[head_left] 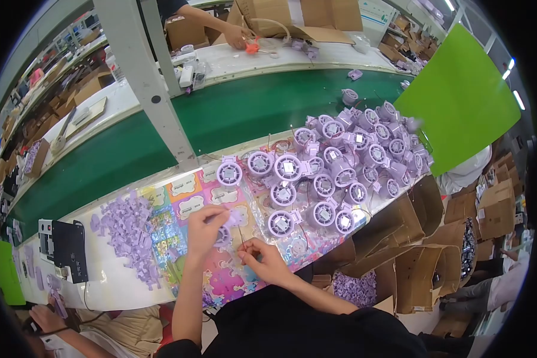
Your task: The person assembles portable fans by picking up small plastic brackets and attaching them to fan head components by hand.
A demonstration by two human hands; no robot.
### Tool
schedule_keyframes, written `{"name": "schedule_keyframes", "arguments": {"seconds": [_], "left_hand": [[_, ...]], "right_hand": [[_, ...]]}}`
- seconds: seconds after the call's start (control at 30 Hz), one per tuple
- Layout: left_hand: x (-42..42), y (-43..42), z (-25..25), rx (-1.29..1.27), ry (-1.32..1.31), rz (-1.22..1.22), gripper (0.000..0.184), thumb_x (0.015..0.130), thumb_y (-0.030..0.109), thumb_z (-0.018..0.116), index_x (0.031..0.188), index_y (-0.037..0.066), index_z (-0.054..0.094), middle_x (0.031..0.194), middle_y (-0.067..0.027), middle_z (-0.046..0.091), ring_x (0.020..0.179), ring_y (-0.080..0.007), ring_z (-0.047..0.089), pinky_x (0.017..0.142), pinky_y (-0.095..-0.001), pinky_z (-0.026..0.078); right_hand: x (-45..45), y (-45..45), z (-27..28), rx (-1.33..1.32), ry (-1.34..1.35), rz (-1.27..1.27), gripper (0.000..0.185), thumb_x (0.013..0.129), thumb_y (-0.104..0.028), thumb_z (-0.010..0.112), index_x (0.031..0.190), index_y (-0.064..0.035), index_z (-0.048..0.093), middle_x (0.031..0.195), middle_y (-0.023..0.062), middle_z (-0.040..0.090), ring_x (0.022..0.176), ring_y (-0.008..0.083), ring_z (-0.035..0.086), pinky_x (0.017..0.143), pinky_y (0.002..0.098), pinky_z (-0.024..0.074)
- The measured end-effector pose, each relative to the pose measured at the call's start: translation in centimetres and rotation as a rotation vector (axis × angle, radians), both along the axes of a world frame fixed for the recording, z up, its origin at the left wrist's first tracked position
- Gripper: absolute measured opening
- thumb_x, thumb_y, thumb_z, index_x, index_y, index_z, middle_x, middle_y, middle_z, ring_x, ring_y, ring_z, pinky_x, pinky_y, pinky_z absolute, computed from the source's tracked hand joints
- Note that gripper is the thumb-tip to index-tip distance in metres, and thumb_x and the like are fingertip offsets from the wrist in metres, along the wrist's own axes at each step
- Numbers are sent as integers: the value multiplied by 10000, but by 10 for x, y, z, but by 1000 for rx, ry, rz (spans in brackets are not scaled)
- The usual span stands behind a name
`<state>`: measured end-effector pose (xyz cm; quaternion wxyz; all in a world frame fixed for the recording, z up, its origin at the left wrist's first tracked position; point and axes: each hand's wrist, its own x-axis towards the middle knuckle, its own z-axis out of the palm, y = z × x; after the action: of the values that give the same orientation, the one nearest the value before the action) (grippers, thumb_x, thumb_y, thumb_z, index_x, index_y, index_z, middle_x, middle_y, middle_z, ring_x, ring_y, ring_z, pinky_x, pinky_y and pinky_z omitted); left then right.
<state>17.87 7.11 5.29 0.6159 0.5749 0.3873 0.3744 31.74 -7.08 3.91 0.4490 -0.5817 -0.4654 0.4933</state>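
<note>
A white worktable point(110, 295), partly covered with colourful printed sheets point(227, 280), runs alongside a dark green conveyor belt point(232, 101), with a grey metal post point(152, 98) at its edge. Round lilac plastic fan housings point(343, 176) are piled at the table's right end; small lilac plastic pieces point(125, 230) lie heaped on the left. Below the right end, an open brown cardboard box point(386, 280) holds more small lilac pieces; farther right, a brown carton point(453, 230) contains dark parts too small to identify. Across the belt, a co-worker's hand point(237, 37) touches an orange object point(252, 46) near an open tan carton point(325, 21). Over the sheets, the left hand point(204, 230) pinches a lilac plastic fan unit point(235, 217), while the right hand point(265, 259) has its fingertips pressed together at a thin dark wire point(240, 234) just beside it.
</note>
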Motion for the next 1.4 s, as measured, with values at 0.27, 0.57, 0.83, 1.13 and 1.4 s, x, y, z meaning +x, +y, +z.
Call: {"name": "schedule_keyframes", "arguments": {"seconds": [0.27,0.57,0.83,1.13,1.4], "left_hand": [[68,23,-17,194,218,-109,196,863,150,721,922,-36,741,854,-128,751,787,-180,712,716,-311,537],[18,11,18,606,287,255,134,860,93,722,941,-13,717,948,-133,719,886,-248,677,816,-345,514],[-152,21,7,581,468,812,85,916,56,667,940,-21,692,868,-64,678,784,-150,601,739,-294,484],[-294,34,-73,542,701,1090,191,962,168,645,982,-16,691,848,-63,670,755,-145,591,709,-287,482],[-302,38,-83,436,656,1048,191,954,176,658,907,-7,688,778,-22,635,710,-108,533,648,-279,431]], "right_hand": [[2,0,-14,233,-113,-119,190,938,-43,643,1115,24,622,880,76,678,729,112,646,674,262,502],[3,-2,-12,225,-158,-58,139,932,-53,640,1060,-1,651,891,102,628,704,186,633,651,316,498],[1,-2,-14,246,-199,-68,121,923,-45,647,1038,-7,651,881,90,622,710,179,628,647,309,495],[-10,4,-8,326,-393,-38,122,879,-36,670,1000,-31,655,897,88,635,711,208,643,640,318,508],[-40,51,-6,486,-683,197,170,864,-151,666,1013,-73,636,949,81,621,874,273,661,712,387,541]]}}
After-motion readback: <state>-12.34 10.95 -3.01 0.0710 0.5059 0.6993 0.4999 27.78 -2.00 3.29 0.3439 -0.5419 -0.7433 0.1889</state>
